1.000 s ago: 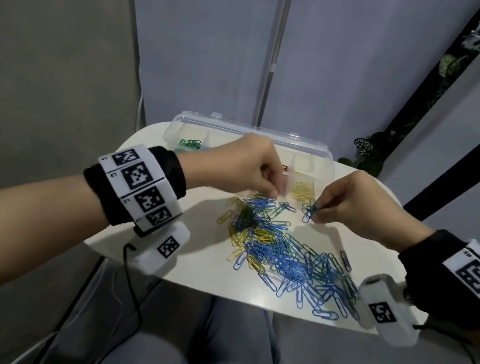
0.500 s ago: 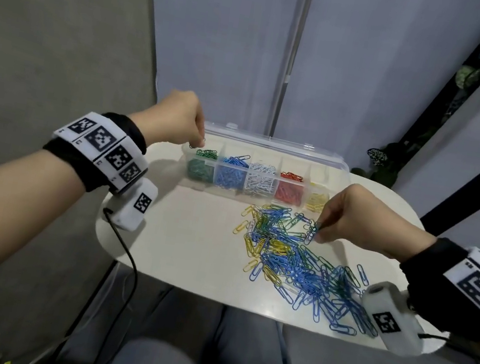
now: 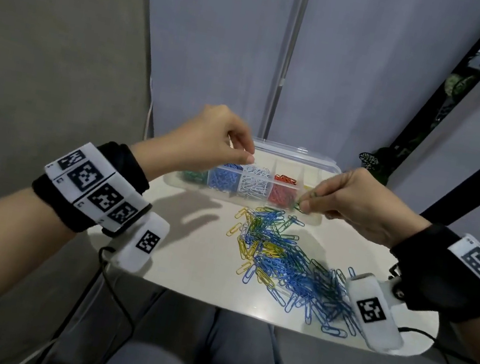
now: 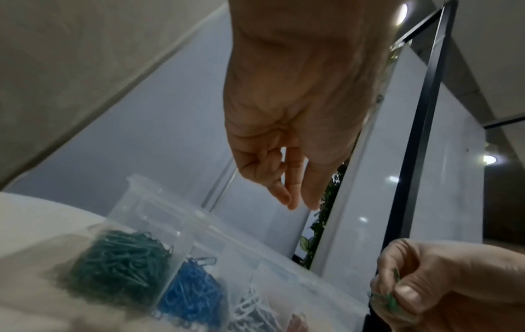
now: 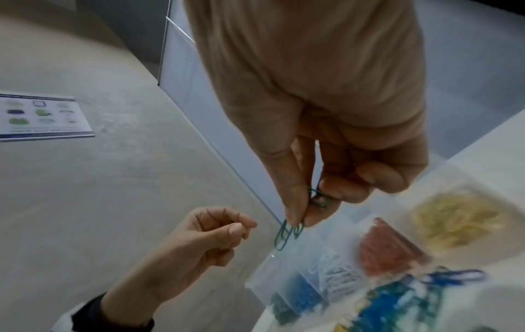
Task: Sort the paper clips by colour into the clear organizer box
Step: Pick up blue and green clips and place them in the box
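The clear organizer box [image 3: 300, 158] stands at the table's far edge, with green, blue, white, red and yellow clips in separate compartments. A mixed pile of paper clips [image 3: 280, 253], mostly blue with yellow and green, lies in front of it. My right hand [image 3: 303, 205] pinches a few green clips [image 5: 284, 235] between thumb and forefinger, just above the box's front wall near the red compartment. My left hand [image 3: 242, 153] hovers over the blue and white compartments. Its fingers [image 4: 295, 200] hang loosely curled and hold nothing.
The white table [image 3: 192, 263] is small, with rounded edges near both wrists. The box's lid [image 3: 295, 151] stands open behind it. Grey partition walls are close behind, and a plant [image 3: 373, 163] is at the back right. Cables hang off the table's front.
My left hand has moved from the box's left end rightwards, over the blue and white compartments. My right hand has lifted green clips from the pile up to the box's front.
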Motion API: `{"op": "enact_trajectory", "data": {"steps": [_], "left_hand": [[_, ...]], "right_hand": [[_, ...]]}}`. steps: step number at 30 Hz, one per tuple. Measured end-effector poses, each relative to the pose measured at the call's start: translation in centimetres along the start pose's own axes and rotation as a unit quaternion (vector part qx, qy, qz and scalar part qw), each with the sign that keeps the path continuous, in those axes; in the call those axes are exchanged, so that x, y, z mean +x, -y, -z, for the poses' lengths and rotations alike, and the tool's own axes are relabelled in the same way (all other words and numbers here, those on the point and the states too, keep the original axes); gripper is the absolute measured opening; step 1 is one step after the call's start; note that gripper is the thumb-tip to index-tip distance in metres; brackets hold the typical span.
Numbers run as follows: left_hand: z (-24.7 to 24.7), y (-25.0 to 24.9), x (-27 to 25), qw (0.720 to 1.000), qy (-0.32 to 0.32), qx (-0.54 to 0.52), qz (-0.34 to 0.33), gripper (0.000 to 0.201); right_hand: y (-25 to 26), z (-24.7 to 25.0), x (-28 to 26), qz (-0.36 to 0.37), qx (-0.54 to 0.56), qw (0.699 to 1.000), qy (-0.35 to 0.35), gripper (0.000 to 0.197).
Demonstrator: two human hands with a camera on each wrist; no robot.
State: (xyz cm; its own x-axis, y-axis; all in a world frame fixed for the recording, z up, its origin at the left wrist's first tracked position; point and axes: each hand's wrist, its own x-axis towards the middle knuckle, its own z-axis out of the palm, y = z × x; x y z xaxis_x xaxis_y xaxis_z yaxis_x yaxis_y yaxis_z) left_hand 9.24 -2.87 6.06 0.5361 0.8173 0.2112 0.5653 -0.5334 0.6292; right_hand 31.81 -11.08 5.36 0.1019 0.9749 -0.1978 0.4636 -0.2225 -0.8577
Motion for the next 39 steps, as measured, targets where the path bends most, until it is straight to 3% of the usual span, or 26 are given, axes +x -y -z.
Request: {"op": "enact_trajectory", "data": {"steps": [4,9,16,20,22,26,31,34,39], "left_hand": [[1.5,2.0,-1.4,0.997,-0.074,-0.019,0.032,0.005],[3.5,4.5,-2.7,0.991,-0.101,-0.039,0.084,0.007],[5.0,5.9,-3.6,0.991,-0.106,-0.020,0.079,0.004],[4.6,6.3,-3.8,0.991,-0.106,-0.038,0.073,0.004],[4.0,6.2,-3.8,0.992,-0.098,-0.047,0.066,0.002],[2.4,4.9,-3.8,0.999,-0.034,-0.032,0.010,0.026],[-1.3,2.3,-3.2,0.988,0.123,0.033,-0.091,0.052],[-3.7,0.5,-2.9,0.964,0.215,0.089,-0.127,0.057],[-6.8,-2.1,-2.5,0.939,0.270,0.116,-0.177,0.056]], "right_hand": [[3.9,-1.9,2.2,0.039,0.016,0.999,0.021,0.009],[8.8,-6.5,6.4,0.071,-0.034,0.997,0.007,0.019],[10.6,-12.1,10.5,0.040,-0.232,0.972,-0.014,0.035],[10.8,-11.8,9.7,0.026,-0.217,0.975,0.039,0.027],[10.8,-10.4,8.6,0.046,-0.166,0.985,0.031,0.027],[9.2,-6.3,5.4,0.080,-0.086,0.993,-0.003,0.017],[4.0,-1.2,0.9,0.082,-0.209,0.974,0.003,0.014],[0.2,1.0,-1.5,0.043,-0.300,0.953,0.030,0.018],[-4.8,3.3,-5.4,-0.051,-0.369,0.926,0.066,0.025]]}}
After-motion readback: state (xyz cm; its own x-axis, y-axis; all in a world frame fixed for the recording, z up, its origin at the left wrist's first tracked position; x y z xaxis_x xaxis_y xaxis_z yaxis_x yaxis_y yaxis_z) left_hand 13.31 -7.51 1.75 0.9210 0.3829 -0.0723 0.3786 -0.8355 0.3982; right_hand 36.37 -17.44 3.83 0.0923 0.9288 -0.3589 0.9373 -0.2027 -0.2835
